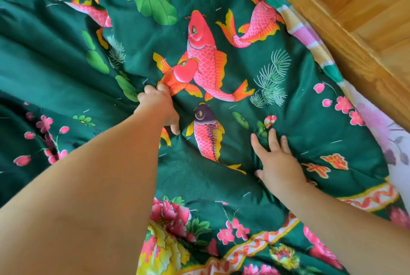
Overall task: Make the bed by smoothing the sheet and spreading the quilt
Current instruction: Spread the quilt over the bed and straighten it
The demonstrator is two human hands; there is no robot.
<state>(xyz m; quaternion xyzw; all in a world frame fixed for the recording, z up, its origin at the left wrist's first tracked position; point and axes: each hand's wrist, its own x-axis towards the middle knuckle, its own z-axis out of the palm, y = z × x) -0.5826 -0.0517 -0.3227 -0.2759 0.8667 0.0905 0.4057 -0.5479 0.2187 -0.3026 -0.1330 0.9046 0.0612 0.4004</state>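
Head view: green fish-print quilt point(221, 30) lies rumpled.

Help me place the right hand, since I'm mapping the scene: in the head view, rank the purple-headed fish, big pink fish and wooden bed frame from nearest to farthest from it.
From the right hand:
1. Purple-headed fish, just to its left.
2. Big pink fish, above it on the quilt.
3. Wooden bed frame, at the upper right.
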